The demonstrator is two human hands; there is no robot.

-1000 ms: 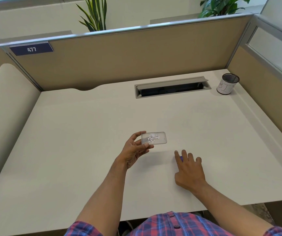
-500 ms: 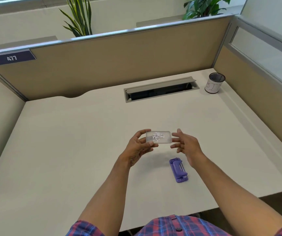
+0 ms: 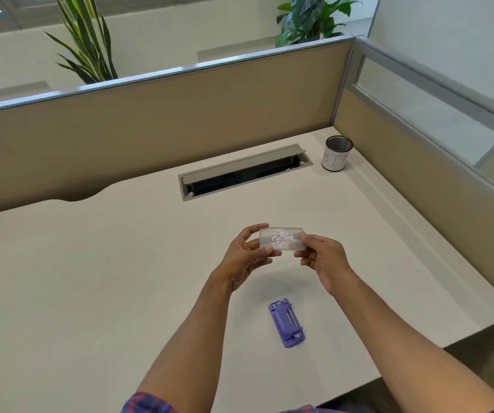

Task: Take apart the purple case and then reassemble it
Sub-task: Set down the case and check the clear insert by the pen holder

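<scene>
A clear plastic cover [image 3: 282, 238] with small white flecks on it is held above the desk between both hands. My left hand [image 3: 245, 259] pinches its left end with thumb and fingers. My right hand [image 3: 323, 259] grips its right end. The purple inner piece of the case [image 3: 287, 322] lies flat on the white desk [image 3: 90, 278] below the hands, near the front edge, with metal pins showing on it. Neither hand touches it.
A mesh cup [image 3: 335, 154] with a white label stands at the back right corner. An open grey cable slot [image 3: 244, 172] is set into the desk behind the hands. Tan partition walls enclose the back and right sides.
My right hand left the purple piece on the desk, rose and took hold of the right end of the clear cover. My left hand kept its grip throughout.
</scene>
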